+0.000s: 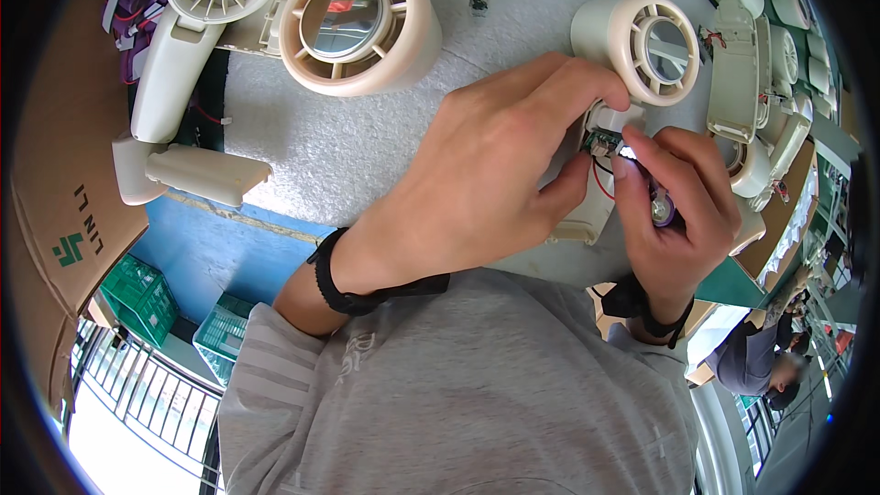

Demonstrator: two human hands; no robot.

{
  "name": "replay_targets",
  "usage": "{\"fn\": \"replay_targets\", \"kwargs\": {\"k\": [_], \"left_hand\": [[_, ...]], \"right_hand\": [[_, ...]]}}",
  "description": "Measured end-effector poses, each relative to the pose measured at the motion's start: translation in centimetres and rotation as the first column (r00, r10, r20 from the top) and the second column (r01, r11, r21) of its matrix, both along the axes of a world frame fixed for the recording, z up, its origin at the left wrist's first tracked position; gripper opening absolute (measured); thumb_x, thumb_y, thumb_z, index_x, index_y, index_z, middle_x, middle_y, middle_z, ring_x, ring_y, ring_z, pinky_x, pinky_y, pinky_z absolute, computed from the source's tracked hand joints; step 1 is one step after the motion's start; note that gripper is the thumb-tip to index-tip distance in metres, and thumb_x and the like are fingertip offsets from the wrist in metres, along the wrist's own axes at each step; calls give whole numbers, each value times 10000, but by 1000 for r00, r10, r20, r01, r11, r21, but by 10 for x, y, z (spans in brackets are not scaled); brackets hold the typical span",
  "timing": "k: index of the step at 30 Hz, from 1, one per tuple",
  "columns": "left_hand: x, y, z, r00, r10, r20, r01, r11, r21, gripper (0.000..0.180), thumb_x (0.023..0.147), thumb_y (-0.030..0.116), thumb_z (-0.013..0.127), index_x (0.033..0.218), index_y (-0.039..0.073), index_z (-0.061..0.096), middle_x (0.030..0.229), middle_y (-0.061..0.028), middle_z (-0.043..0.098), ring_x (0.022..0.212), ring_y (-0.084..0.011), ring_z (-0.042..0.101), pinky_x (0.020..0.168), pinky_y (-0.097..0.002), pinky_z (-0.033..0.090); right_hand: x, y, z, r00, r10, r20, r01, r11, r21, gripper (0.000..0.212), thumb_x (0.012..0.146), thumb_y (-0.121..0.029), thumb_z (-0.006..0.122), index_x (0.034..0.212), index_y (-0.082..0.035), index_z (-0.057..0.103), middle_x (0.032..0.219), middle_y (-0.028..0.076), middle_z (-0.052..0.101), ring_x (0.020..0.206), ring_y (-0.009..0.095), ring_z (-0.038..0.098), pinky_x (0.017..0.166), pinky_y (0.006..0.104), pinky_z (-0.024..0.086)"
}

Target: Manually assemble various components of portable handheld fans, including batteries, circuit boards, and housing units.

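Note:
An opened cream handheld fan (587, 26) lies in front of me, its round slotted head facing right and its handle toward me. My left hand (495, 151) is closed on the handle near the head, thumb and forefinger either side of a small green circuit board (600, 141). Thumb and forefinger of my right hand (687, 188) pinch at the board's right edge. A purple cylindrical battery (662, 211) is tucked under that hand's curled fingers. A red wire (601, 183) and a black wire loop from the board. Fingertips hide part of the board.
More fan parts lie on the grey padded worktop (302, 147): a large fan head (417, 37), a grilled fan (170, 73) and a handle cover (206, 172). Purple batteries (128, 18) and a cardboard box (69, 156) stand left. Several opened fans (733, 64) lie right. A person (747, 357) is beyond.

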State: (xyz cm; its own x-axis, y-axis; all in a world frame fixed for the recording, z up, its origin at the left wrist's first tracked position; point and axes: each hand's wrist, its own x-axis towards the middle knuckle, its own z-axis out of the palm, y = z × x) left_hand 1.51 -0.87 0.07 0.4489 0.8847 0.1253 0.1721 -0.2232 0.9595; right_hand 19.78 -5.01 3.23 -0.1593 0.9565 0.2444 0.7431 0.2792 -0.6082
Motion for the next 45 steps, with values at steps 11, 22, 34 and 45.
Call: {"fn": "replay_targets", "kwargs": {"k": [11, 22, 34, 45], "left_hand": [[0, -1, -2, 998, -4, 56, 5, 1000, -10, 459, 730, -72, 659, 1160, 70, 583, 883, -69, 608, 734, -175, 604, 645, -277, 495], [1, -1, -1, 1000, 3, 31, -4, 1000, 22, 463, 743, -46, 674, 1180, 73, 576, 859, -72, 605, 724, -177, 602, 632, -286, 488], [1, -2, -2, 999, 15, 41, -16, 999, 27, 473, 757, -37, 682, 1198, 81, 560, 880, -72, 620, 716, -187, 615, 633, -293, 498], [1, -1, -1, 999, 12, 40, -13, 1000, 15, 479, 759, -42, 679, 1205, 84, 557, 910, -69, 633, 724, -186, 624, 635, -297, 510]], "right_hand": [[-3, 3, -5, 999, 30, 22, -33, 992, 120, 315, 679, 107, 736, 971, -11, 728, 842, 88, 604, 623, 151, 597, 520, 271, 469], [-3, 3, -5, 999, 32, 39, -38, 989, 145, 321, 688, 101, 739, 988, -12, 730, 848, 87, 612, 624, 146, 605, 520, 270, 470], [-6, 0, -4, 999, -49, 23, 46, 995, 86, 300, 717, 85, 737, 1000, -14, 724, 849, 95, 636, 678, 147, 602, 577, 257, 472], [-6, 0, -2, 995, -90, -31, 91, 995, 34, 248, 678, 79, 762, 896, -26, 709, 810, 112, 642, 657, 169, 618, 534, 259, 465]]}}
